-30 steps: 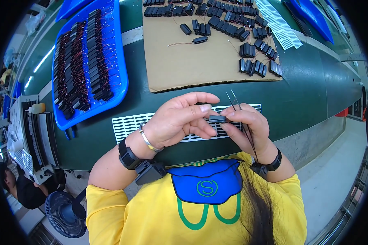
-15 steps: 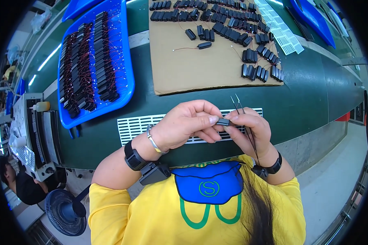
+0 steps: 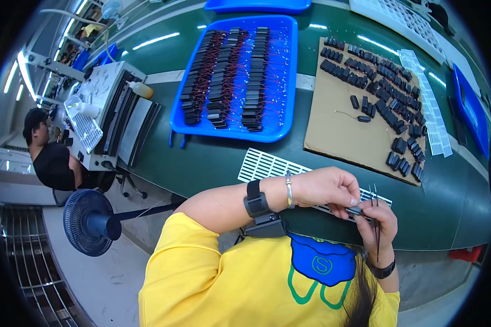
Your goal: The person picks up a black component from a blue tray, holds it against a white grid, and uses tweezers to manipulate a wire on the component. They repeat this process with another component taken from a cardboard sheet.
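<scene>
Fingertips of my left hand (image 3: 328, 187) are pinched on one end of a small black oblong part (image 3: 354, 210). Thumb and finger of my right hand (image 3: 382, 222) close on its other end. The same right hand also carries a pair of tweezers (image 3: 378, 240), with the tips pointing away from me and nothing visible between them. Both hands are above a white slotted strip (image 3: 270, 165) on the green bench. Any wires on the held part are hidden by my fingers.
A blue tray (image 3: 287, 87) with rows of black parts and red wires lies at the far left. Cardboard (image 3: 327, 122) bearing many similar parts is at the far right. Left of the bench stand a fan (image 3: 90, 222) and a seated person (image 3: 52, 158).
The view has swung left, so bench and hands appear further right and the seated person shows more. Both hands still hold the black part, and the tweezers stay in my right hand.
</scene>
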Tool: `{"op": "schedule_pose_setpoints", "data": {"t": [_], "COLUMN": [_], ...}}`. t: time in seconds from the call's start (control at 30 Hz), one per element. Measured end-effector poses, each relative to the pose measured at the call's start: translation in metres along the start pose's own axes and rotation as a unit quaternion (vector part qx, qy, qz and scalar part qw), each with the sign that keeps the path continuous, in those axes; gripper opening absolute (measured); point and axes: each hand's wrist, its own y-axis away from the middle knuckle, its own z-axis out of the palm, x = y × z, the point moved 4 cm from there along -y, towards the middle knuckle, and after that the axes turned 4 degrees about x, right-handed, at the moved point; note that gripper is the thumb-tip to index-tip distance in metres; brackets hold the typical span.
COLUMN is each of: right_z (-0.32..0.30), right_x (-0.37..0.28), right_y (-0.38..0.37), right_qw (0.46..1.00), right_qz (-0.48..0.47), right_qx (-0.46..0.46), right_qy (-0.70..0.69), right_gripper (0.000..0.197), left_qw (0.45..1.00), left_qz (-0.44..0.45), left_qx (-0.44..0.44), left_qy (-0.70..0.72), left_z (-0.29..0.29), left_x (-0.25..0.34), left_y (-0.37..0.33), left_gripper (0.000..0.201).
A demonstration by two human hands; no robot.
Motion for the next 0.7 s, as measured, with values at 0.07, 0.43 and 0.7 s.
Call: {"op": "schedule_pose_setpoints", "data": {"t": [0.07,0.43,0.7], "right_z": [0.0,-0.014,-0.029], "right_x": [-0.002,-0.013,0.024], "right_y": [0.0,-0.008,0.015], "right_qw": [0.998,0.996,0.984], "right_qz": [-0.039,-0.023,0.179], "right_qx": [-0.055,0.008,0.018], "right_qy": [0.009,-0.09,-0.005], "right_gripper": [0.027,0.023,0.012], "left_qw": [1.0,0.999,0.903], "left_qz": [0.002,0.001,0.195], "left_qx": [-0.01,0.0,0.339], "left_qy": [-0.022,-0.036,-0.178], "left_z": [-0.002,-0.017,-0.154], "left_x": [0.0,0.039,0.172], "left_y": [0.001,0.051,0.15], "left_gripper": [0.014,0.025,0.028]}}
